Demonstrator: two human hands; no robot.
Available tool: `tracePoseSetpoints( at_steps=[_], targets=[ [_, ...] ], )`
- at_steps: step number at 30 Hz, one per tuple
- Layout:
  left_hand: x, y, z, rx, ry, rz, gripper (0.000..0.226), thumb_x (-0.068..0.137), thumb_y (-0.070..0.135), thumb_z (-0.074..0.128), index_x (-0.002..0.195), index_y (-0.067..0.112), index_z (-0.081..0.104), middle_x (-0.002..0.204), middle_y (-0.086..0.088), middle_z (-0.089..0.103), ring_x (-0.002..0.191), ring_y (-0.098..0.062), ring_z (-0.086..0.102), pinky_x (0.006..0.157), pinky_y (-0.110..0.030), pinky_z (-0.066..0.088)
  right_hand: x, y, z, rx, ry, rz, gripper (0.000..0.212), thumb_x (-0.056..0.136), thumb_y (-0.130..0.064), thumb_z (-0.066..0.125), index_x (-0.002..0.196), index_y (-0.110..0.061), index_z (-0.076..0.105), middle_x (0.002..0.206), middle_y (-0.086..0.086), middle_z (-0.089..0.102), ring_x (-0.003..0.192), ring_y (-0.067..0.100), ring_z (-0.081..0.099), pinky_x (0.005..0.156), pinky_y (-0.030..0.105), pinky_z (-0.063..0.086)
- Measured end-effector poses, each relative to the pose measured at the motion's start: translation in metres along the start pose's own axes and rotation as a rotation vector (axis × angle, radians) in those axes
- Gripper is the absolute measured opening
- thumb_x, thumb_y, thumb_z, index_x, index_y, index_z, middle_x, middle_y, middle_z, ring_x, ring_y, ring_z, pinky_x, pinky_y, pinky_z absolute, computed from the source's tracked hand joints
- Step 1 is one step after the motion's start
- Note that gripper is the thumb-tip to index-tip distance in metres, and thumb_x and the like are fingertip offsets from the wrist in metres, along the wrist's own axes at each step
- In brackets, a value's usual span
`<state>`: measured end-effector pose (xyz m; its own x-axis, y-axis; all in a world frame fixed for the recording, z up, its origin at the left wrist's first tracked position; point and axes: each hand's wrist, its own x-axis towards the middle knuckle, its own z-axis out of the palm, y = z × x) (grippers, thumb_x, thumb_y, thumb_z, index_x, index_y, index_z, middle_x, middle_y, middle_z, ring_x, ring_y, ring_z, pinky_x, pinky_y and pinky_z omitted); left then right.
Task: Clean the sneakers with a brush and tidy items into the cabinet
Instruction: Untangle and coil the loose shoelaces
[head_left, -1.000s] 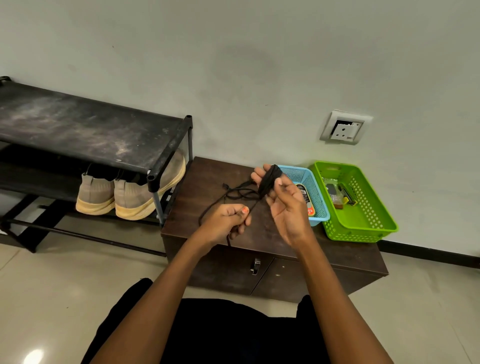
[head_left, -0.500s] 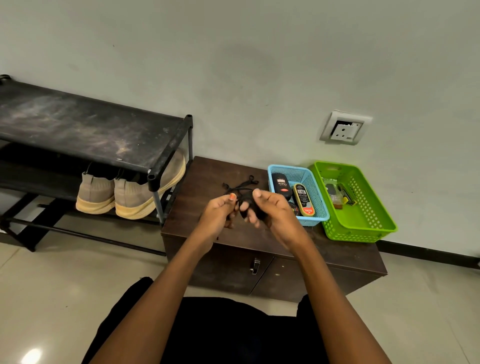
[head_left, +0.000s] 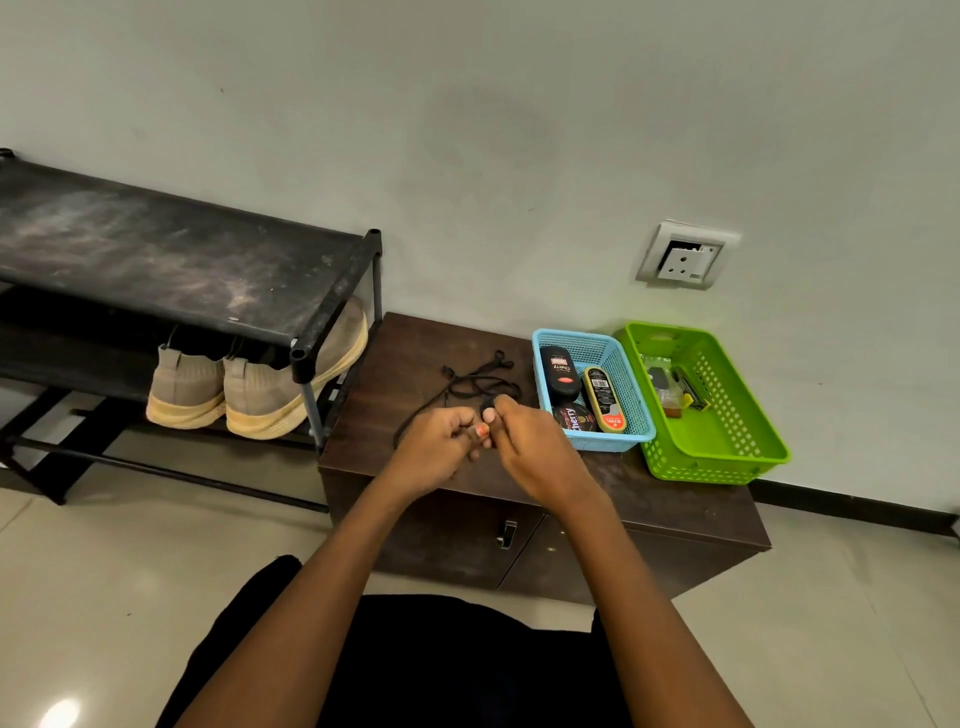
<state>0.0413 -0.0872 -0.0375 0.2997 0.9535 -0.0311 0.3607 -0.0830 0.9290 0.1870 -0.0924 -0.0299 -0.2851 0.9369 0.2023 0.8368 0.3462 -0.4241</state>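
A black shoelace (head_left: 480, 376) lies tangled on top of the low brown cabinet (head_left: 405, 343). My left hand (head_left: 441, 447) and my right hand (head_left: 530, 441) meet just in front of it, fingers curled, each pinching part of the lace; the wound part is mostly hidden between them. Two beige sneakers (head_left: 260, 389) with cream soles stand heel-out on the lower tier of the black shoe rack (head_left: 171, 254) at the left. No brush is plainly visible.
A blue basket (head_left: 631, 410) with polish containers and a green basket (head_left: 727, 452) with small items stand on the cabinet's right part. The cabinet doors (head_left: 506, 535) are shut. A wall socket (head_left: 683, 257) sits above. My dark-clothed lap fills the bottom.
My right hand came down from in front of the blue basket with the wound lace, and both hands now meet low over the cabinet top. The basket's contents are uncovered.
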Motion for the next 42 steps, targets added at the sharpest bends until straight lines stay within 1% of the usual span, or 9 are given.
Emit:
tracePoseSetpoints(
  at_steps=[4, 10, 18, 22, 27, 31, 34, 38, 42],
  targets=[
    [0.003, -0.001, -0.003, 0.008, 0.209, -0.006, 0.027, 0.095, 0.012, 0.05, 0.071, 0.019, 0.06, 0.061, 0.005, 0.058, 0.046, 0.001, 0.049, 0.044, -0.01, 0.037, -0.001, 0.004, -0.005, 0.034, -0.091, -0.029, 0.031, 0.1, -0.031, 0.038, 0.08, -0.012, 0.053, 0.073, 0.005, 0.061, 0.066, 0.021, 0.055, 0.063, 0.037, 0.043],
    [0.003, 0.0, -0.004, -0.227, 0.202, -0.037, 0.023, 0.097, 0.014, 0.048, 0.079, 0.017, 0.062, 0.069, 0.002, 0.063, 0.054, -0.01, 0.054, 0.048, -0.02, 0.042, 0.001, -0.001, -0.013, 0.313, -0.035, 0.069, 0.037, 0.1, -0.028, 0.041, 0.066, -0.021, 0.053, 0.057, -0.007, 0.051, 0.047, 0.003, 0.044, 0.05, 0.015, 0.032],
    [0.0, 0.004, 0.004, -0.503, -0.12, -0.112, 0.02, 0.097, 0.011, 0.047, 0.114, 0.007, 0.056, 0.085, -0.003, 0.063, 0.067, -0.01, 0.063, 0.055, -0.021, 0.051, 0.006, -0.006, -0.022, 1.217, -0.071, 0.54, 0.042, 0.1, -0.035, 0.037, 0.069, -0.01, 0.051, 0.045, -0.009, 0.034, 0.039, 0.0, 0.027, 0.038, 0.012, 0.022],
    [-0.001, 0.005, 0.007, -0.512, -0.146, -0.188, 0.013, 0.093, 0.016, 0.055, 0.099, 0.006, 0.061, 0.08, -0.008, 0.065, 0.061, -0.009, 0.063, 0.056, -0.021, 0.054, 0.003, -0.004, -0.021, 1.238, -0.092, 0.785, 0.045, 0.094, -0.044, 0.046, 0.064, -0.011, 0.05, 0.047, -0.005, 0.037, 0.036, 0.001, 0.026, 0.033, 0.012, 0.019],
    [-0.004, 0.006, 0.013, -0.46, -0.239, -0.27, 0.029, 0.087, 0.021, 0.065, 0.109, 0.003, 0.058, 0.088, -0.01, 0.067, 0.069, -0.015, 0.065, 0.057, -0.025, 0.056, 0.002, 0.0, -0.013, 1.179, -0.092, 0.936, 0.057, 0.092, -0.058, 0.039, 0.055, -0.014, 0.041, 0.038, -0.007, 0.028, 0.03, 0.003, 0.02, 0.033, 0.014, 0.02],
    [-0.003, 0.005, 0.017, -0.481, -0.184, -0.304, 0.019, 0.087, 0.014, 0.064, 0.102, 0.006, 0.055, 0.084, -0.01, 0.065, 0.063, -0.013, 0.065, 0.055, -0.024, 0.056, 0.002, 0.002, -0.019, 1.44, -0.262, 0.896, 0.061, 0.092, -0.059, 0.035, 0.058, -0.009, 0.047, 0.041, -0.005, 0.031, 0.031, 0.003, 0.023, 0.036, 0.014, 0.028],
    [-0.002, 0.005, 0.016, -0.566, -0.167, -0.328, 0.008, 0.091, 0.006, 0.058, 0.098, 0.007, 0.054, 0.084, -0.008, 0.064, 0.06, -0.01, 0.063, 0.054, -0.022, 0.055, 0.0, 0.005, -0.023, 1.615, -0.37, 0.828, 0.039, 0.086, -0.042, 0.051, 0.069, -0.006, 0.053, 0.053, -0.003, 0.034, 0.041, 0.005, 0.027, 0.048, 0.017, 0.036],
    [-0.002, 0.005, 0.014, -0.632, -0.183, -0.324, 0.01, 0.092, 0.003, 0.054, 0.102, 0.004, 0.055, 0.087, -0.009, 0.064, 0.066, -0.008, 0.067, 0.058, -0.021, 0.056, -0.003, 0.008, -0.023, 1.663, -0.301, 0.787, 0.029, 0.097, -0.021, 0.042, 0.077, -0.005, 0.054, 0.057, -0.001, 0.037, 0.043, 0.004, 0.031, 0.049, 0.018, 0.042],
    [-0.001, 0.003, 0.017, -0.607, -0.163, -0.33, 0.007, 0.093, 0.002, 0.053, 0.096, 0.007, 0.056, 0.086, -0.008, 0.063, 0.068, -0.009, 0.066, 0.057, -0.02, 0.056, -0.002, 0.005, -0.017, 1.554, -0.22, 0.796, 0.033, 0.1, -0.019, 0.039, 0.072, -0.007, 0.05, 0.056, -0.001, 0.04, 0.04, 0.002, 0.033, 0.046, 0.017, 0.044]
  ],
)
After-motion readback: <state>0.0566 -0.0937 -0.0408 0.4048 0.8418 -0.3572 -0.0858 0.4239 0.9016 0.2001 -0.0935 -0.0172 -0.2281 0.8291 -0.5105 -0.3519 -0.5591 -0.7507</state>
